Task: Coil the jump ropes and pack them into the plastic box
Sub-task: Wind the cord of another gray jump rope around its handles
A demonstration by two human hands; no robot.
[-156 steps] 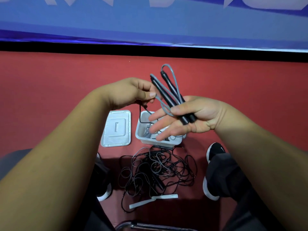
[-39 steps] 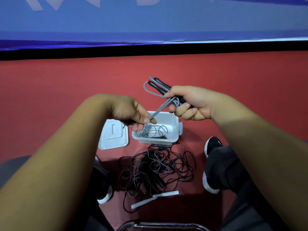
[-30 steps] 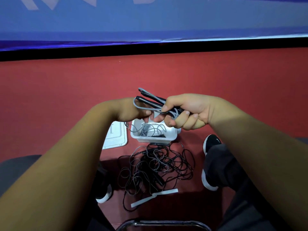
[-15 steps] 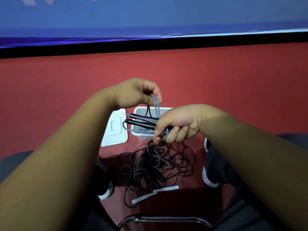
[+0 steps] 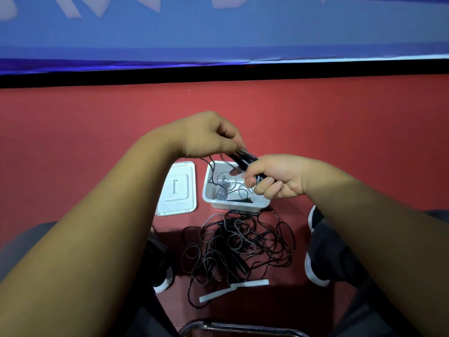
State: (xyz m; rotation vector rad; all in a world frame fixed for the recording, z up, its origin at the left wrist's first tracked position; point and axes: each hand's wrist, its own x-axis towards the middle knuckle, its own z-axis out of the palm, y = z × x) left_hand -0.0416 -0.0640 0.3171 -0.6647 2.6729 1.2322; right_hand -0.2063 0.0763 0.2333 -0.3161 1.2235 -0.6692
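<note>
Both hands hold one jump rope above the open white plastic box (image 5: 209, 190) on the red floor. My right hand (image 5: 274, 176) grips its black handles (image 5: 243, 158), fingers curled round them. My left hand (image 5: 209, 136) pinches the far ends of the handles and the cord beside them; a thin black cord (image 5: 211, 170) hangs from it into the box. Grey coiled rope (image 5: 224, 188) lies inside the box. A tangled pile of black and grey ropes (image 5: 238, 244) lies on the floor in front of the box.
The box's white lid (image 5: 177, 189) lies flat just left of the box. Two white strips (image 5: 233, 288) lie by the pile. My shoes (image 5: 314, 268) flank the ropes. A metal chair bar (image 5: 240, 328) crosses the bottom edge. A blue banner stands behind the floor.
The handles have swung from lying crosswise to pointing up-left. My left hand came down from the lifted grey loop onto the handle ends, and my right hand shifted right over the box.
</note>
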